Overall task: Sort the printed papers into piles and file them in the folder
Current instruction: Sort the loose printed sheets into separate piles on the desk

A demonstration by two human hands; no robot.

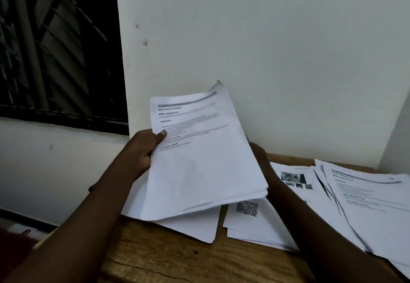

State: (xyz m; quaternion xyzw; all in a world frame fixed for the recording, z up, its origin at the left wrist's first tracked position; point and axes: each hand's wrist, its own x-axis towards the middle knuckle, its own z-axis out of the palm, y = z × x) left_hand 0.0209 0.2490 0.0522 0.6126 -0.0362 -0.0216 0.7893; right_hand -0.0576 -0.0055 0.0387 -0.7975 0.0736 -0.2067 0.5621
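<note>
Sheaf of printed papers [204, 156], centre of frame, lifted off the bench [159, 258] and tilted toward the camera, probably so that its top page can be read for sorting. Left hand [142, 147] clamps the left edge, thumb on top, fingers beneath; right hand [259, 154] reaches behind the right edge, its fingers hidden, state not determinable. Legible headings: "INITIAL SCENE", "TASK GOAL"; other lines blur. Sorted piles at lower right: QR-code pile [250, 222], photo page [292, 182], text pile [372, 205]. No folder identifiable

Matt white paper sheets [206, 160] — rough cracked wood table [168, 258].
</note>
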